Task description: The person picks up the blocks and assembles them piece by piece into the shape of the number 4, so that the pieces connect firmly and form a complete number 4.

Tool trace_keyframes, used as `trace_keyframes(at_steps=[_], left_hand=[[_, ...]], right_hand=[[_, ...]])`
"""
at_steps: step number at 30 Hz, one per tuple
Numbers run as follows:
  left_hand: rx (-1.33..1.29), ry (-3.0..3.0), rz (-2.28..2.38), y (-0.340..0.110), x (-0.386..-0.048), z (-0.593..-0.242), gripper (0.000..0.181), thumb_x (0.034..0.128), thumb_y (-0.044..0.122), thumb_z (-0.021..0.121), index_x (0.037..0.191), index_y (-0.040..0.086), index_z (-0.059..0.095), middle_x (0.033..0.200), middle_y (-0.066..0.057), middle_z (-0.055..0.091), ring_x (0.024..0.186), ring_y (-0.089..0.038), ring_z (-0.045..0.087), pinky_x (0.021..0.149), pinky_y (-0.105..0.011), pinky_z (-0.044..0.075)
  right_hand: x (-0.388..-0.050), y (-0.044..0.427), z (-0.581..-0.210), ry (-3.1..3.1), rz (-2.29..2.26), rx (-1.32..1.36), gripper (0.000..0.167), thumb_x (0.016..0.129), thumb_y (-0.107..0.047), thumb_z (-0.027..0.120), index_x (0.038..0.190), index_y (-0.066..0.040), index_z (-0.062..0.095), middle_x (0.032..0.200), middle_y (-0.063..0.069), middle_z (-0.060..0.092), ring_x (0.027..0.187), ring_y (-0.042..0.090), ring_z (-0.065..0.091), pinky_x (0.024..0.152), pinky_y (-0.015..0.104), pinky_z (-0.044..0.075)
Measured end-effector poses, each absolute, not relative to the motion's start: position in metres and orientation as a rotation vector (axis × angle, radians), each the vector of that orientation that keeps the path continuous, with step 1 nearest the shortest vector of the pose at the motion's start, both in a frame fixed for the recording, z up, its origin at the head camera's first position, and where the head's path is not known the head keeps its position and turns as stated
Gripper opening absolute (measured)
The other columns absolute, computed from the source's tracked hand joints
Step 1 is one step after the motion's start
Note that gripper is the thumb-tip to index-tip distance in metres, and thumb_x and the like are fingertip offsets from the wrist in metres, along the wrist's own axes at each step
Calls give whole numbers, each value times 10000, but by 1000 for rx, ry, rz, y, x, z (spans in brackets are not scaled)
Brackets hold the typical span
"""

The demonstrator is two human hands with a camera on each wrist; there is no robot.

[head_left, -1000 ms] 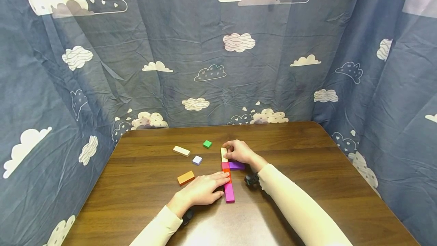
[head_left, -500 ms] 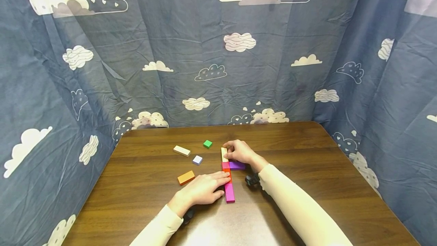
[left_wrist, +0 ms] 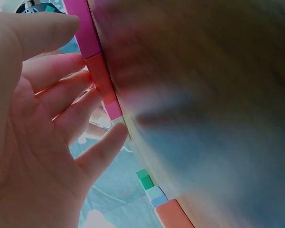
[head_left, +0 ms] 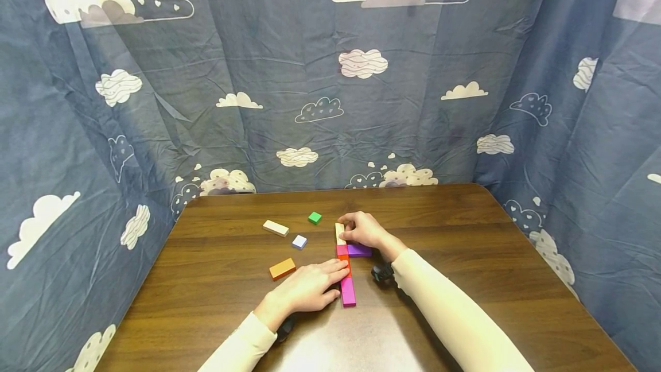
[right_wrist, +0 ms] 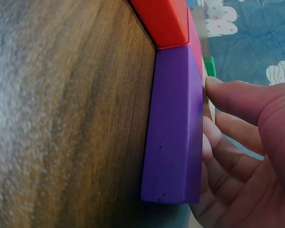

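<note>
A row of flat blocks runs away from me on the table. Nearest is a magenta block (head_left: 348,293), then a red block (left_wrist: 99,78), a small pink block (head_left: 342,250) and a cream block (head_left: 339,234). A purple block (head_left: 360,251) juts to the right beside the pink one, also touching the red block in the right wrist view. My left hand (head_left: 310,287) rests its fairly straight fingertips on the red block, partly covering it. My right hand (head_left: 365,229) pinches the cream block at the far end between thumb and fingers.
Left of the row lie an orange block (head_left: 282,269), a small pale blue-white square (head_left: 299,242), a second cream block (head_left: 276,228) and a green square (head_left: 315,218). Dark cameras sit under both wrists. A cloud-patterned curtain (head_left: 320,73) hangs behind the wooden table (head_left: 206,314).
</note>
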State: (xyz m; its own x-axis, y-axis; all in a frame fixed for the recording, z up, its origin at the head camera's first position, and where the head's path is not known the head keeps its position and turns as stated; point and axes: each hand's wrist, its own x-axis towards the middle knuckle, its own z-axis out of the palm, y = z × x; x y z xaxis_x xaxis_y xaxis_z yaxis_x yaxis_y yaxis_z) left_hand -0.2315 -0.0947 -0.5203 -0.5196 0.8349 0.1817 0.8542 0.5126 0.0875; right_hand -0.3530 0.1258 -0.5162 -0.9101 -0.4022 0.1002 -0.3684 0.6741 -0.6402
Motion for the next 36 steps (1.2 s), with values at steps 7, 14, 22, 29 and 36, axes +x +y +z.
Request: trace_keyframes(at_steps=[7, 14, 22, 29, 36], left_hand=[[-1448, -2651, -238, -93, -229, -520, 516, 992, 312, 611, 1461, 110, 544, 1524, -51, 480, 1401, -200, 439, 1089, -389, 416], [-1437, -2606, -289, -92, -232, -517, 483, 979, 270, 630, 1432, 110, 576, 1513, -73, 490, 1373, -206, 475, 1061, -388, 447], [-1374, -2593, -318, -95, -231, -507, 464, 982, 276, 627, 1414, 109, 593, 1480, -74, 525, 1367, -231, 485, 1068, -405, 440], [-1256, -2633, -423, -103, -231, -497, 443, 988, 269, 622, 1400, 106, 603, 1451, -90, 552, 1356, -302, 493, 1062, -479, 438], [-1069, -2650, -467, -118, -232, -488, 415, 976, 295, 646, 1363, 145, 641, 1386, -50, 605, 1268, -257, 575, 1000, -465, 491]], right_hand=[[-352, 125, -516, 2833, -1053, -646, 426, 838, -138, 806, 1235, -34, 689, 747, -27, 669, 657, 70, 576, 641, 271, 468], [-352, 129, -514, 2817, -1053, -680, 439, 850, -176, 796, 1247, -30, 677, 765, -24, 676, 658, 71, 586, 639, 272, 479], [-342, 133, -499, 2902, -1075, -752, 410, 891, -170, 745, 1261, -13, 666, 845, -2, 700, 720, 112, 644, 702, 336, 528], [-313, 145, -487, 3038, -922, -857, 428, 900, -199, 745, 1294, -52, 665, 1099, 91, 694, 1030, 256, 658, 895, 450, 517], [-282, 157, -490, 3116, -747, -965, 475, 910, -219, 751, 1351, -86, 633, 1232, 53, 655, 1104, 241, 653, 933, 452, 520]])
